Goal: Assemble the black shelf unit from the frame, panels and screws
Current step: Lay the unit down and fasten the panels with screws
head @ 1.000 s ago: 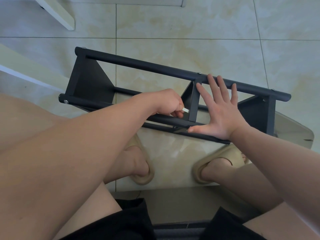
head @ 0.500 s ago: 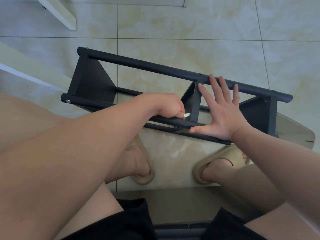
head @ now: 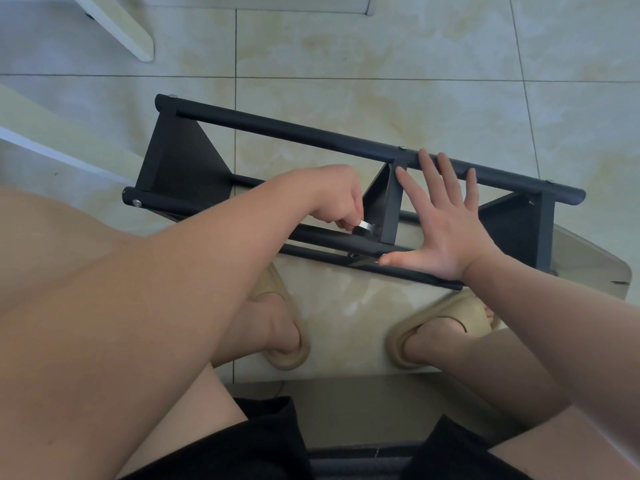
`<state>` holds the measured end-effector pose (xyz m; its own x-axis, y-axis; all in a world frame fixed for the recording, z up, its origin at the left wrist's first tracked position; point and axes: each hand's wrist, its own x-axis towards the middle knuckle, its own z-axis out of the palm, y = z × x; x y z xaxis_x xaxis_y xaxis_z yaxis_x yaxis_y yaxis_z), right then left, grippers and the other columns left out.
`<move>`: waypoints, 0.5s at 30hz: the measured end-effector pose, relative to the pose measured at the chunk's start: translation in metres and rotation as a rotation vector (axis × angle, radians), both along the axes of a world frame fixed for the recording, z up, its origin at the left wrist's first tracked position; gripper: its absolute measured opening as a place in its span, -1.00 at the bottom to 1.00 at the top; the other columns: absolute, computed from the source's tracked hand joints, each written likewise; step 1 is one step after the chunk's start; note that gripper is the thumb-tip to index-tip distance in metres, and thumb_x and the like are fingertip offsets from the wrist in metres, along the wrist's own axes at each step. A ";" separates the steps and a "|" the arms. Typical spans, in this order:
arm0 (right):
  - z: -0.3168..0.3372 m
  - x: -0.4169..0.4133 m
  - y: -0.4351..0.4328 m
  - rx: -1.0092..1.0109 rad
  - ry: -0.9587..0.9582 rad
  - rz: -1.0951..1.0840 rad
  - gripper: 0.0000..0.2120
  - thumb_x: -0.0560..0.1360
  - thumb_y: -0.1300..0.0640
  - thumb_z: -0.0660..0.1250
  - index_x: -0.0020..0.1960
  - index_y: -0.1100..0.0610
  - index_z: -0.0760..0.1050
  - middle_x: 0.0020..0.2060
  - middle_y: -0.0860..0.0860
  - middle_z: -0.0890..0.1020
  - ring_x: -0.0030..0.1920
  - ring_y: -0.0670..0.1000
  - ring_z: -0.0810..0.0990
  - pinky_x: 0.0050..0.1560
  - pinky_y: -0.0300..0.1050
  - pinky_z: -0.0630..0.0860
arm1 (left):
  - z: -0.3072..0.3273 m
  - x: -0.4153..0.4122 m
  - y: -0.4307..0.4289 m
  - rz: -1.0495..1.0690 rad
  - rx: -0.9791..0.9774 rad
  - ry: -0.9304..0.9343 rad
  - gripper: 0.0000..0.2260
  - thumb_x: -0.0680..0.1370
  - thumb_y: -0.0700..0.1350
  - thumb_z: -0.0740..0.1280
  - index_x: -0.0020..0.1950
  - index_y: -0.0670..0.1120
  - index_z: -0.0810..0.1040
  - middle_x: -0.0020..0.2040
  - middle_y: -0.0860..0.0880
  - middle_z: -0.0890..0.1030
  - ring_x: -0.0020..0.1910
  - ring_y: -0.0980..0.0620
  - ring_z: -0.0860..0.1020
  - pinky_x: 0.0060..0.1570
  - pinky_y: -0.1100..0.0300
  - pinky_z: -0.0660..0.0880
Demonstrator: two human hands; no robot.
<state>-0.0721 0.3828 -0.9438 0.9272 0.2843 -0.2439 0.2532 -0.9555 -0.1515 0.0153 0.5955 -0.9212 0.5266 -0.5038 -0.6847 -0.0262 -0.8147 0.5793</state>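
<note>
The black shelf unit [head: 311, 136] lies on its side on the tiled floor in front of my feet, its long tubes running left to right and three panels set between them. My left hand [head: 337, 199] is curled and pinches a small silver tool [head: 366, 226] at the near tube, right beside the middle panel [head: 381, 199]. My right hand [head: 446, 220] lies flat with straight, spread fingers across the frame just right of that panel, fingertips on the far tube and thumb on the near tube. Screw heads [head: 137, 203] show at the tube ends.
A white furniture leg [head: 121, 26] stands at the top left, and a pale slanted board [head: 52, 133] runs along the left. My feet in beige slippers [head: 287, 341] rest on the floor just below the shelf. A glossy light panel [head: 588, 268] lies under the shelf's right end.
My left hand has turned slightly at the near tube, so the silver tool shows more clearly below its fingers. My right hand stays flat on the frame.
</note>
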 end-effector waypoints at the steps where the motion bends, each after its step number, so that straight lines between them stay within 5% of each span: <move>1: 0.000 0.000 0.000 0.001 0.000 -0.001 0.22 0.20 -0.75 -0.01 0.65 -0.08 -0.14 0.64 0.07 -0.19 0.62 0.19 -0.25 0.51 0.40 -0.28 | 0.000 0.000 -0.001 0.013 -0.004 -0.002 -0.84 0.52 -0.16 0.41 -0.24 0.05 0.66 -0.21 0.07 0.69 -0.18 0.09 0.63 -0.19 0.23 0.53; 7: 0.001 0.000 0.000 0.008 -0.005 0.001 0.22 0.21 -0.75 -0.02 0.65 -0.07 -0.13 0.64 0.08 -0.18 0.62 0.19 -0.24 0.51 0.40 -0.27 | -0.012 -0.008 -0.006 0.371 -0.183 0.249 -0.92 0.60 -0.16 0.36 -0.05 -0.09 0.64 -0.13 -0.02 0.66 -0.08 0.09 0.63 0.02 0.13 0.58; 15: 0.000 0.000 0.000 0.010 -0.007 0.004 0.21 0.21 -0.75 -0.02 0.65 -0.07 -0.13 0.64 0.08 -0.17 0.62 0.20 -0.24 0.51 0.42 -0.25 | -0.014 -0.016 -0.016 0.680 -0.243 0.342 -0.92 0.58 -0.09 0.42 -0.05 -0.01 0.54 -0.13 0.02 0.65 -0.14 0.14 0.64 -0.09 0.19 0.55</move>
